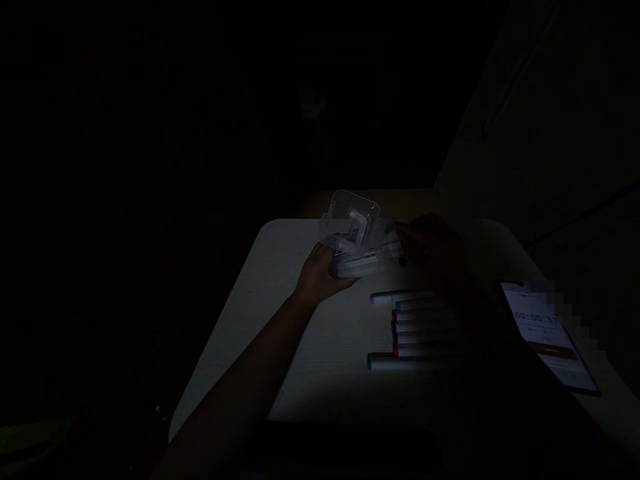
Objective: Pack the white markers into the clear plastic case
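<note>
My left hand (320, 275) is wrapped around a clear plastic case (356, 267) from its left side, above the white table. The case's transparent lid (353, 217) stands raised, and pale items show dimly inside. At the right end of the case is my right hand (433, 247), dark and in shadow, its fingers drawn together. Something pale and blurred lies at those fingertips; what it is cannot be made out. Several markers (423, 327) with white barrels and coloured ends lie side by side below the hands, partly hidden by my right forearm.
A phone (550, 337) with a lit timer screen lies at the right of the white table (240, 313). The room is very dark. A dark cable (580, 217) runs beyond the table's right edge, and a dark object lies along the near edge.
</note>
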`<state>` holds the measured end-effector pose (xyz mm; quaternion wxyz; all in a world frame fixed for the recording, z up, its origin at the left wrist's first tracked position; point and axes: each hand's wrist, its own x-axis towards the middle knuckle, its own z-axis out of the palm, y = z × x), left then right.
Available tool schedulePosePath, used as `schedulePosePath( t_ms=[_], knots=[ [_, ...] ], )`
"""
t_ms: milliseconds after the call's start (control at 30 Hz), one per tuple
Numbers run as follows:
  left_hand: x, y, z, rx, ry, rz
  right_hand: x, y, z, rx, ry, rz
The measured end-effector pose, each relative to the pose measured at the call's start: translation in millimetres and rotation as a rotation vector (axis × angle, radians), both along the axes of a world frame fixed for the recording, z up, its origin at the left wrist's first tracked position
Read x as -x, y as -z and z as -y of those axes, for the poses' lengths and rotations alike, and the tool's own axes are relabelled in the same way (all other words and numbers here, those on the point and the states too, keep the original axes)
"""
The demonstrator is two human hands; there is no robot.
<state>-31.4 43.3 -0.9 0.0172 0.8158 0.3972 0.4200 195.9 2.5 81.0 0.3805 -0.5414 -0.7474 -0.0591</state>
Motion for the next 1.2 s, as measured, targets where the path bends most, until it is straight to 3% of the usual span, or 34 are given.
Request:
schedulePosePath(
  t_ms=[767,833,967,1200],
  knots=[
    [2,0.7,0,-0.019,0.005,0.0,-2,-9,6,0.128,0.016,-0.124],
    [3,0.3,1,-0.025,0.004,-0.012,-5,-15,10,0.201,0.056,-0.093],
    [3,-1.3,4,-0.037,-0.004,-0.01,-22,-27,22,0.491,0.122,0.112],
    [2,-4.6,5,-0.025,-0.018,0.004,-51,-16,39,0.763,-0.012,0.257]
  ],
)
